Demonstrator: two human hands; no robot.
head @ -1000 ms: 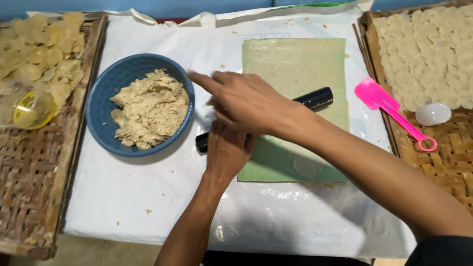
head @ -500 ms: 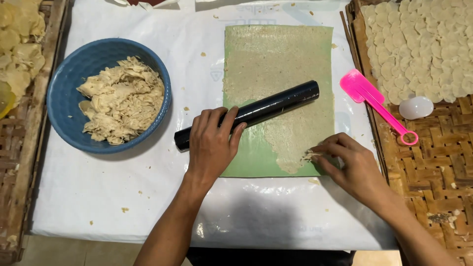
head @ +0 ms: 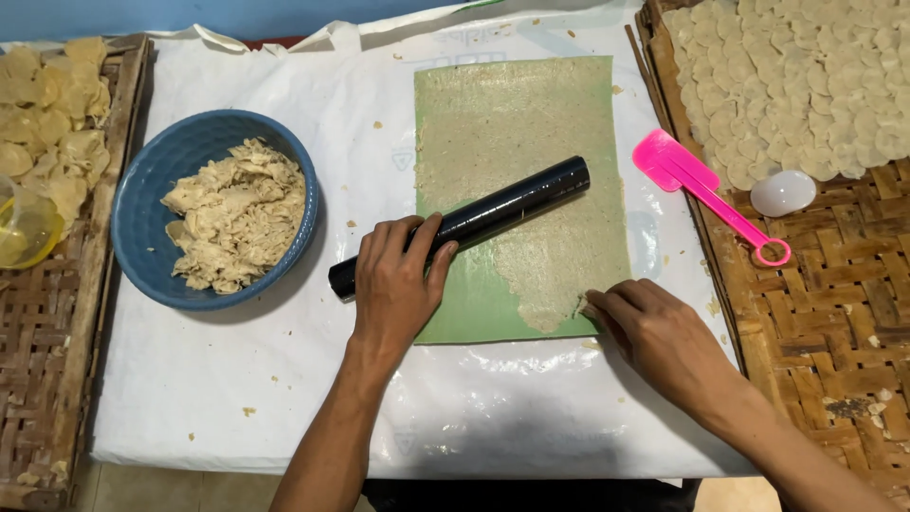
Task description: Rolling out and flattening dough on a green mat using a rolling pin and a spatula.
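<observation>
My left hand (head: 398, 289) lies palm down over the lower end of the black roller (head: 462, 226), fingers draped across it in a loose grip that presses rather than clamps. The roller sits slantwise on the green sheet (head: 474, 308), its lower end off the sheet's left edge, its upper end near the sheet's middle. My right hand (head: 664, 332) rests at the sheet's near right corner, its grip narrow, fingertips pinched at the ragged edge of the thin dough layer (head: 531, 142) that covers most of the sheet. All of this sits on the white plastic cover (head: 284, 379) spread over the surface. Toward the left edge stands a blue bowl (head: 142, 246) heaped with pale dough. At the right edge a pink spatula (head: 706, 190) lies partly on a woven tray (head: 825, 313), beside a white egg-shaped thing (head: 782, 192) and rows of pale round discs (head: 806, 76). Another woven tray (head: 38, 332) on the left carries more pale pieces.
</observation>
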